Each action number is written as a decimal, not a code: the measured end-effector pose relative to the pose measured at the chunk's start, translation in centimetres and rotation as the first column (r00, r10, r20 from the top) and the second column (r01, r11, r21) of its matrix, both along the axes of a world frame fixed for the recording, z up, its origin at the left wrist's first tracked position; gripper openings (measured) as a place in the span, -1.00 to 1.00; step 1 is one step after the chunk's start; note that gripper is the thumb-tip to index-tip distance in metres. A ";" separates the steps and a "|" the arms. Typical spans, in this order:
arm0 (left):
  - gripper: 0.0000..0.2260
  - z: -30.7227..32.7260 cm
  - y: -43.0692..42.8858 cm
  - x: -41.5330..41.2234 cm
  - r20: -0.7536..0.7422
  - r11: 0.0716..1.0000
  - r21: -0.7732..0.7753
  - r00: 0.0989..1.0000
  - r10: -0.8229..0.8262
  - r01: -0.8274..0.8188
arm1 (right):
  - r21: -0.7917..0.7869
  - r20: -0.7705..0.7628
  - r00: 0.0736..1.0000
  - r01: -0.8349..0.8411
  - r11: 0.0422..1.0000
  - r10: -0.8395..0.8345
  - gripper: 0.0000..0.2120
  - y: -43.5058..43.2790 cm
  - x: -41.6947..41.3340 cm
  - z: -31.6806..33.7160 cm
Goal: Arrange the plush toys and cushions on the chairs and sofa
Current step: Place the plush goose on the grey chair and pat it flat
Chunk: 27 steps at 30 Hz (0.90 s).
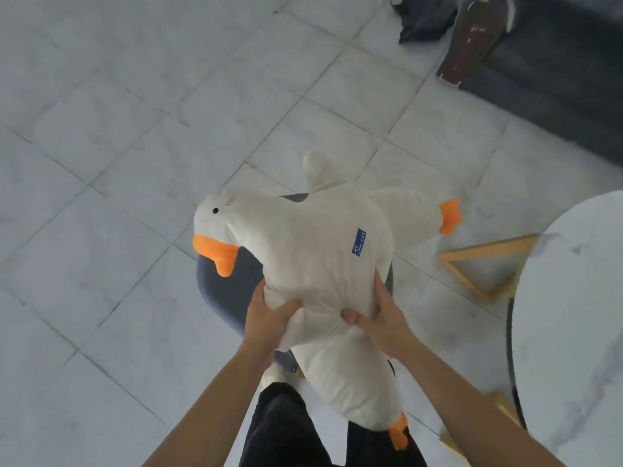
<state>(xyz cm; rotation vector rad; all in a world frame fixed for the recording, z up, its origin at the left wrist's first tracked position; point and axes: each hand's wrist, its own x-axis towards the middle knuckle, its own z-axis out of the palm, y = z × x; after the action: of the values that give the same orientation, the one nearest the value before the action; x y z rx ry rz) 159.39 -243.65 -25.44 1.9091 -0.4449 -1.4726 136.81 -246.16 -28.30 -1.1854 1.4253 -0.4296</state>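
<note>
Dark trousers are showing at the bottom edge, and both forearms are reaching out over them toward the goose plush. The toy is hanging over the blue-grey chair; whether it is touching the seat I cannot tell, since its body is hiding most of the chair.

The left hand and the right hand are gripping the toy at its lower belly, one on each side. The fingers are curling round the soft body, and both thumbs are pressing into the fabric so that it is bunching between them. This two-sided hold is likely giving control over a large, floppy thing. The head and orange beak are drooping to the left above the seat, one orange foot is sticking out to the right, and the other is dangling near the trousers. Holding it centred over the chair suggests the person is settling it there, and it will probably need turning so the head is not sagging off the edge.

A round white counter is standing just beside the chair on the right, with a pale wooden frame showing beneath it. A dark sofa is sitting well apart at the upper right, with a glossy brown object beside it that I cannot identify. Pale tiled floor is spreading around everything.
</note>
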 end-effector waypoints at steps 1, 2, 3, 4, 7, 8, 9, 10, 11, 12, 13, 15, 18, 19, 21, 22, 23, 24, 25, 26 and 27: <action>-0.33 -1.3 -0.3 -0.4 0.042 1.000 0.005 0.999 0.014 -0.014 | 0.005 0.014 0.998 -0.054 0.999 0.054 -0.01 -1.1 -0.2 -1.8; -0.35 -2.6 -0.6 -1.1 0.083 0.999 0.014 0.996 0.036 -0.037 | 0.015 0.020 0.994 -0.108 0.994 0.108 -0.03 -2.2 -0.4 -4.0; -0.39 -4.0 -0.7 -1.7 0.132 0.997 0.039 0.989 0.068 -0.074 | 0.025 0.013 0.987 -0.162 0.986 0.162 -0.03 -3.3 -0.5 -6.3; -0.42 -5.8 -0.8 -2.1 0.197 0.992 0.070 0.977 0.086 -0.102 | 0.023 -0.008 0.976 -0.217 0.976 0.217 -0.03 -4.1 -0.4 -9.0; -0.37 -11.7 -0.8 -2.9 0.349 0.970 0.223 0.937 0.008 -0.092 | 0.054 -0.130 0.893 -0.428 0.902 0.432 -0.02 -5.2 -0.6 -17.1; -0.32 -13.8 -0.4 -3.2 0.364 0.955 0.289 0.931 -0.042 -0.070 | 0.090 -0.146 0.861 -0.479 0.873 0.487 -0.02 -5.2 -0.7 -19.3; -0.26 -15.3 -0.1 -3.5 0.362 0.936 0.348 0.928 -0.090 -0.045 | 0.134 -0.128 0.843 -0.508 0.851 0.523 0.00 -5.1 -0.8 -20.8; -0.21 -16.6 0.0 -3.9 0.374 0.918 0.396 0.916 -0.143 -0.018 | 0.184 -0.087 0.838 -0.518 0.836 0.539 0.02 -4.9 -0.9 -22.0; -0.19 -17.8 0.1 -4.3 0.412 0.900 0.435 0.889 -0.200 0.001 | 0.221 -0.048 0.844 -0.513 0.829 0.535 0.04 -4.9 -0.9 -22.9; -0.21 -18.5 -0.1 -4.7 0.466 0.890 0.456 0.849 -0.248 0.010 | 0.237 -0.025 0.854 -0.501 0.833 0.520 0.04 -4.9 -0.7 -23.7; -0.25 -19.2 -0.2 -5.0 0.512 0.883 0.469 0.815 -0.272 0.000 | 0.245 -0.009 0.863 -0.488 0.838 0.505 0.02 -5.0 -0.5 -24.3; -0.38 -19.9 -0.7 -5.0 0.589 0.895 0.444 0.765 -0.261 -0.036 | 0.248 0.003 0.889 -0.445 0.860 0.459 0.01 -5.4 0.1 -24.9; -0.48 -20.0 -0.7 -3.8 0.648 0.918 0.392 0.725 -0.235 -0.053 | 0.248 0.017 0.928 -0.366 0.897 0.373 0.00 -5.3 0.9 -24.8; -0.49 -19.5 -0.6 -3.4 0.653 0.919 0.392 0.715 -0.249 -0.039 | 0.242 0.004 0.929 -0.361 0.901 0.371 -0.02 -5.0 1.1 -24.6; -0.49 -18.1 0.0 -2.7 0.681 0.925 0.380 0.677 -0.280 -0.001 | 0.212 -0.054 0.913 -0.384 0.899 0.403 -0.07 -4.3 1.7 -24.4; -0.48 -17.5 0.6 -2.5 0.692 0.922 0.387 0.654 -0.304 0.019 | 0.205 -0.074 0.900 -0.407 0.890 0.429 -0.08 -4.1 2.1 -24.5; -0.48 -17.0 1.3 -2.5 0.703 0.916 0.398 0.628 -0.333 0.040 | 0.209 -0.095 0.884 -0.431 0.878 0.457 -0.08 -3.9 2.5 -24.8; -0.46 -16.8 2.0 -2.5 0.709 0.910 0.409 0.604 -0.363 0.066 | 0.219 -0.126 0.868 -0.448 0.867 0.480 -0.10 -3.9 3.0 -25.2; -0.45 -16.7 2.7 -2.7 0.714 0.909 0.406 0.587 -0.381 0.095 | 0.230 -0.161 0.856 -0.452 0.862 0.491 -0.12 -4.1 3.6 -25.8; -0.43 -16.7 3.1 -2.8 0.717 0.909 0.397 0.576 -0.392 0.125 | 0.233 -0.183 0.853 -0.444 0.865 0.488 -0.13 -4.4 4.2 -26.4; -0.43 -16.8 3.3 -3.0 0.719 0.911 0.388 0.571 -0.396 0.143 | 0.238 -0.185 0.859 -0.433 0.869 0.478 -0.13 -4.8 4.8 -27.0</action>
<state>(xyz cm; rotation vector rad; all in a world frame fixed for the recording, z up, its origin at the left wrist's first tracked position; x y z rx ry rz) 156.42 -240.39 -42.28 2.8101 -1.0127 -0.7749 141.61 -250.98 -55.30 -1.4016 1.2920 0.1870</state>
